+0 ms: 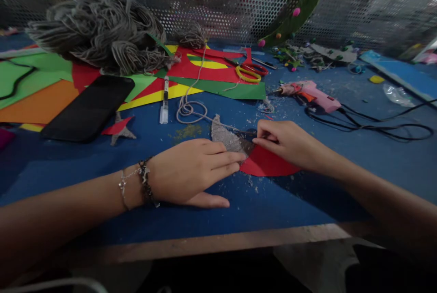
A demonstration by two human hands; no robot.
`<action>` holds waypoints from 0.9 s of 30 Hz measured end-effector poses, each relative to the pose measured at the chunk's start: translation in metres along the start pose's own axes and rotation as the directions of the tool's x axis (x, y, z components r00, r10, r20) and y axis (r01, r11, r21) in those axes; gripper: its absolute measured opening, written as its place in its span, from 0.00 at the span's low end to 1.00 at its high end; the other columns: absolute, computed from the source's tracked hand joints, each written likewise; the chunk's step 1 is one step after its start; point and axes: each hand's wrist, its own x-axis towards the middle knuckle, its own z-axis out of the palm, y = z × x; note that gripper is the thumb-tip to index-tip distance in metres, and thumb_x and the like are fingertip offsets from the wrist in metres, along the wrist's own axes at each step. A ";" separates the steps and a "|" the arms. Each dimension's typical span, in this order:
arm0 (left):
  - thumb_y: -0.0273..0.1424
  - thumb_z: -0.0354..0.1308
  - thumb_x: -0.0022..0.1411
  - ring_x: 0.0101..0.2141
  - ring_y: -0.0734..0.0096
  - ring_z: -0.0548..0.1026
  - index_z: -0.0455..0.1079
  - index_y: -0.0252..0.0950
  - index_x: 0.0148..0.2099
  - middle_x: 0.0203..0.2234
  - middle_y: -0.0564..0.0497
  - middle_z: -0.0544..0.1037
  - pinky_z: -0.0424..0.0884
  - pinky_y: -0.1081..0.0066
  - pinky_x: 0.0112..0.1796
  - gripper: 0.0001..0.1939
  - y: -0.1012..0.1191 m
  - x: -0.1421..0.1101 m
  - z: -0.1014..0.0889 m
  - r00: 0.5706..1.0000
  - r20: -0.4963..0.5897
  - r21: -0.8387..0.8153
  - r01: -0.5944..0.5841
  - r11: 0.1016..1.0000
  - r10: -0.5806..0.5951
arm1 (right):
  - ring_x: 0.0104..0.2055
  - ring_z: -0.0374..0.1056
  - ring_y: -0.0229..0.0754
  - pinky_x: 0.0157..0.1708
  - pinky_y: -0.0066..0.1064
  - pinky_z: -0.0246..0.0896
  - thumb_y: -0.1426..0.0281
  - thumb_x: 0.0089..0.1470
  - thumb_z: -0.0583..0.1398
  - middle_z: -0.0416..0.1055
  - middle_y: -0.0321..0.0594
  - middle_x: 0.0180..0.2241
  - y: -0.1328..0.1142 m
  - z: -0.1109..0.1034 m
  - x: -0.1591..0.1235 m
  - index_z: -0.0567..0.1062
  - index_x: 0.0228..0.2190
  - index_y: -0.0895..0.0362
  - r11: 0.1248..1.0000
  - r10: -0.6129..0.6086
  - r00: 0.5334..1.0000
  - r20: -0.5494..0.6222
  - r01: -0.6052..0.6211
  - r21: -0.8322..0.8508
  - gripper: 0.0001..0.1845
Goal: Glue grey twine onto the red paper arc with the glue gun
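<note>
A red crescent-like paper shape (269,163) lies on the blue table, its left part covered with grey yarn (225,138). My left hand (194,172) lies flat over the near edge of that covered part, fingers stretched out and thumb apart. Above the bare red part, my right hand (283,140) is closed in a pinch on a strand of grey yarn (235,128). The strand runs left to a loose coil (191,111) and up toward a small yarn bundle (193,36). My right fingertips partly hide the strand's end.
A pink glue gun (316,95) with a black cord lies at right. Red-and-yellow-handled scissors (247,72) rest on coloured paper. At left are a big grey yarn heap (102,33), a black phone (90,108), a star (120,130) and a pen (165,101). Perforated metal stands behind.
</note>
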 end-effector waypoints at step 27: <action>0.41 0.49 0.65 0.42 0.60 0.73 0.70 0.32 0.48 0.53 0.44 0.71 0.68 0.63 0.39 0.19 -0.006 -0.003 -0.001 1.000 0.019 -0.038 -0.014 0.999 0.015 | 0.19 0.53 0.33 0.22 0.25 0.44 0.69 0.53 0.53 0.57 0.30 0.16 0.000 -0.001 0.000 0.59 0.22 0.54 1.000 -0.012 1.000 -0.008 0.012 -0.019 0.10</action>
